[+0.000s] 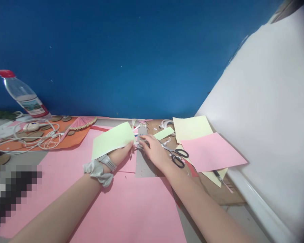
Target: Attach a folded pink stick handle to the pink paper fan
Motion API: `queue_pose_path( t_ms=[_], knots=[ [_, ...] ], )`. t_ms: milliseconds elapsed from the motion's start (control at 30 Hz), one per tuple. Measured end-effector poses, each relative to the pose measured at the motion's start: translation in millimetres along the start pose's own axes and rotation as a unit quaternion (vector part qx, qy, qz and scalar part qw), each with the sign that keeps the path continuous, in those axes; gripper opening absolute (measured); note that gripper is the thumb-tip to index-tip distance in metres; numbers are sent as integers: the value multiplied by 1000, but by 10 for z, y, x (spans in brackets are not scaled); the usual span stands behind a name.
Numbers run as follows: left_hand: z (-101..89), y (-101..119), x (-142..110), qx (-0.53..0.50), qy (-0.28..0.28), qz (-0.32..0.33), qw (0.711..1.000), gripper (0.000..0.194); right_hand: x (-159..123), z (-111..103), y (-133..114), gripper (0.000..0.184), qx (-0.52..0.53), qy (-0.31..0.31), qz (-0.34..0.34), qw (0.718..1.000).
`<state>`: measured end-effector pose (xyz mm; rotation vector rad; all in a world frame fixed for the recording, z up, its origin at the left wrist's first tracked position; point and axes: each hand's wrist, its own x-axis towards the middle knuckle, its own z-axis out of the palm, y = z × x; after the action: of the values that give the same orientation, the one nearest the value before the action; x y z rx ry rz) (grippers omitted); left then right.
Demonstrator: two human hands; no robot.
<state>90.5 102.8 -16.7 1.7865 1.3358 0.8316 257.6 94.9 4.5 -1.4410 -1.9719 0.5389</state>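
- Gripping a pale green rectangular paper sheet (111,138) by its right end, the left hand (124,151) has its thumb and fingers together on the paper, over the table's (27,158) far middle.
- Beside it, the right hand (152,148) curls its fingers toward that same end; whether they pinch anything I cannot tell.
- A large pink paper sheet (126,206) spreads beneath the forearms, toward the table's near edge.
- Just right of the right hand lie black-handled metal scissors (175,152) and a narrow pale green paper strip (164,133).
- Toward the table's right edge, a smaller pink paper sheet (212,153) overlaps a pale yellow paper sheet (192,127).
- Near the far left corner, a pleated pink paper fan (83,123) rests on an orange paper sheet (76,142), with tangled white cables (48,143) beside it.
- A clear plastic bottle with a red cap (27,96) stands by the far edge.
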Motion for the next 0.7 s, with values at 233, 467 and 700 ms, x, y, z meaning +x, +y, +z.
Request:
queue_pose_path(
  t_ms=[233,467,700],
  knots=[
    [-22,-17,7,-1,-24,18,1000,48,56,-807,-82,29,-95,-41,80,991],
    [-23,-62,17,17,-14,6,1000,44,-492,-1169,197,11,-258,-135,171,941],
    [-30,-50,8,30,-17,7,999,46,-623,-1004,308,15,-321,-153,212,910]
  ],
)
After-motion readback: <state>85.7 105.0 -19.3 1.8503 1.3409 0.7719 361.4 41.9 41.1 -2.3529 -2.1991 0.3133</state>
